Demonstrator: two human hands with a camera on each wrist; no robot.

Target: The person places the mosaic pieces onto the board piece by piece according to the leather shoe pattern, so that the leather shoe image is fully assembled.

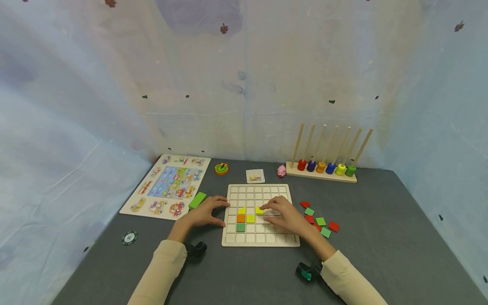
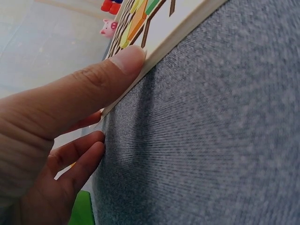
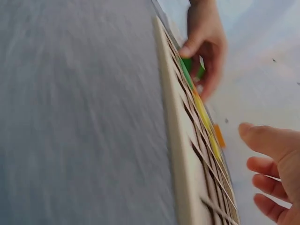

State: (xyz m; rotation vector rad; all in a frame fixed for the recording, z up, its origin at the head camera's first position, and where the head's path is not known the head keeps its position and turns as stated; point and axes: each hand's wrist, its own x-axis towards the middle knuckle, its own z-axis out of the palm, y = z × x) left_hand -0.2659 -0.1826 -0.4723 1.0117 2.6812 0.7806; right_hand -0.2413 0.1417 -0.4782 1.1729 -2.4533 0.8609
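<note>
A pale wooden grid board [image 1: 263, 241] lies on the dark table. On its left half sit an orange tile [image 1: 241, 218], a green tile [image 1: 240, 227] and three yellow ones, including a yellow tile [image 1: 250, 219] beside the orange. My left hand [image 1: 206, 212] rests against the board's left side; in the left wrist view its thumb [image 2: 124, 63] touches the edge, other fingers extended. Over the board hovers my right hand [image 1: 284, 215], index fingertip right at the upper-right yellow tile [image 1: 259, 211]. The right wrist view shows its thumb [image 3: 262, 138] apart from the fingers, nothing between them.
Loose red and green tiles [image 1: 320, 221] lie right of the board. Behind it are a pattern card [image 1: 255, 178], a pink pig [image 1: 281, 171] and a peg stand [image 1: 324, 175] with colored rings. Leftward are a picture puzzle [image 1: 131, 207], a green block [image 1: 197, 200] and a round chip [image 1: 129, 238].
</note>
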